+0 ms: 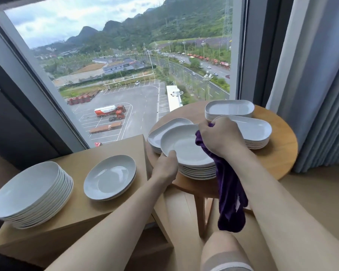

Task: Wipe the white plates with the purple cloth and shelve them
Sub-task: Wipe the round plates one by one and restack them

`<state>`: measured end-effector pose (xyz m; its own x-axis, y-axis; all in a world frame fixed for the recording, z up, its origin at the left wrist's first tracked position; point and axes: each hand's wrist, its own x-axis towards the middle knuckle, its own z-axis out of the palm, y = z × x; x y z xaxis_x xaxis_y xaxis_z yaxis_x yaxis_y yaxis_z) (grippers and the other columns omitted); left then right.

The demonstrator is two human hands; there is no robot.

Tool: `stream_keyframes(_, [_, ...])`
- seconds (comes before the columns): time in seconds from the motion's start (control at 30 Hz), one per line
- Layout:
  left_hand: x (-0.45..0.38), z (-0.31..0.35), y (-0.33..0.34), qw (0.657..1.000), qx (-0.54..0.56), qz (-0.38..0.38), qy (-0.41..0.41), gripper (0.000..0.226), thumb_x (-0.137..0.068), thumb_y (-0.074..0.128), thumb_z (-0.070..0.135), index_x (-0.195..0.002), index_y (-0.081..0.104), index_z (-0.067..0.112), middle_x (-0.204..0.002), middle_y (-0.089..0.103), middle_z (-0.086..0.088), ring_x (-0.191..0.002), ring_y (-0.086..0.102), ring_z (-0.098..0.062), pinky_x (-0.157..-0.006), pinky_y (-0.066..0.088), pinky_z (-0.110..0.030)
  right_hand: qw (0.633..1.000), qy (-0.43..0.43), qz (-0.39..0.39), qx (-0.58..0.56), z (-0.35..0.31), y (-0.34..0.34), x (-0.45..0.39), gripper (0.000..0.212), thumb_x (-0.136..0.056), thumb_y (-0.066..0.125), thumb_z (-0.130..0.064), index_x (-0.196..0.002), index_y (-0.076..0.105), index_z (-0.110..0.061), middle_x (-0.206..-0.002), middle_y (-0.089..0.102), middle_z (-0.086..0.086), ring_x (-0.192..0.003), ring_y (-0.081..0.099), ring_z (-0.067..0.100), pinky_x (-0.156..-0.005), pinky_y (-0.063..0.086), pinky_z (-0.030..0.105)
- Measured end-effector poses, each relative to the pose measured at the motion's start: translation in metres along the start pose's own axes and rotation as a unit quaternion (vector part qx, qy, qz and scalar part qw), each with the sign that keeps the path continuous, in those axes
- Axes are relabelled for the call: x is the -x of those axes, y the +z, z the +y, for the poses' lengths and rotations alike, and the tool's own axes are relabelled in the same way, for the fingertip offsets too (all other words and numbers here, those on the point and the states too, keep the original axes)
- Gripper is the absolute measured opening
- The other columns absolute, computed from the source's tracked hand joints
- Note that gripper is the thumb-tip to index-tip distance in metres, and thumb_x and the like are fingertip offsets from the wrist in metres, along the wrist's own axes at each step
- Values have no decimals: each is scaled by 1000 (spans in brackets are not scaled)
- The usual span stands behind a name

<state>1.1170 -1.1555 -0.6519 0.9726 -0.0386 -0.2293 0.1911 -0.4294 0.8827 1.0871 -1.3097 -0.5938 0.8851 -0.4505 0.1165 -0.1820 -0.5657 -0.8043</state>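
Observation:
A stack of round white plates (186, 145) stands at the near edge of the round wooden table (282, 151). My left hand (165, 166) grips the near-left rim of the top plate. My right hand (219, 135) holds the purple cloth (230, 190) bunched at the plate's right rim, and the cloth's long tail hangs down past the table edge. On the low wooden shelf (76, 223) to the left sit a tall stack of round plates (30, 194) and a short stack (110, 178).
More white dishes stand on the round table: an oblong stack (254, 131) behind my right hand, a rectangular stack (230, 108) at the back, a curved stack (164, 130) on the left. A large window (125, 65) is ahead and a curtain (321, 85) hangs at the right.

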Motion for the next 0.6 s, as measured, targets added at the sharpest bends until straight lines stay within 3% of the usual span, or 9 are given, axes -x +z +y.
stream_keyframes(0.1, [-5,-2,5,997,-72,-25,5,39,-105,26,35,-130,51,18,-88,62,-6,-76,59,-26,-65,43,-31,1000,-23,-16,5,-5,12,7,44,-94,49,-28,-52,47,-14,-54,53,1,-57,50,21,-50,32,31])
stream_keyframes(0.17, [-11,-3,6,995,-97,-32,9,46,-106,24,43,-130,54,19,-96,68,-9,-85,65,-29,-71,48,-34,999,-34,-25,2,-10,21,12,45,-94,50,-25,-51,44,-15,-51,48,-1,-54,46,20,-49,30,31])
stream_keyframes(0.27, [-17,-8,1,988,-143,-53,27,45,-105,29,50,-138,49,27,-134,62,-21,-120,63,-44,-100,52,-51,998,-44,-36,-6,-14,36,22,49,-95,50,-24,-47,42,-15,-48,45,0,-52,42,19,-48,27,32])
stream_keyframes(0.3, [-18,-12,-4,984,-167,-62,28,42,-106,30,46,-138,47,26,-138,58,-23,-123,60,-46,-101,51,-54,998,-52,-39,-5,-14,42,26,49,-96,49,-24,-48,43,-14,-50,46,1,-53,43,18,-48,28,32])
stream_keyframes(0.37, [-20,-25,-19,988,-143,-57,16,43,-108,30,49,-127,51,17,-116,62,-18,-99,67,-38,-83,56,-44,996,-74,-45,-9,-16,54,35,50,-98,47,-25,-50,42,-13,-52,47,3,-54,44,18,-49,32,30])
stream_keyframes(0.43, [-19,-43,-39,998,-31,-47,-30,51,-106,36,57,-116,55,11,-94,58,-7,-70,59,-24,-60,48,-31,994,-94,-48,-24,-19,66,42,51,-100,46,-25,-50,38,-15,-51,43,1,-54,42,17,-52,34,29])
stream_keyframes(0.6, [1,-94,-94,993,93,-48,-49,21,-107,50,20,-115,67,10,-91,62,-9,-59,57,-16,-49,44,-26,985,-136,-77,-70,-19,94,58,50,-101,47,-27,-54,35,-17,-51,38,-3,-54,37,16,-56,33,36])
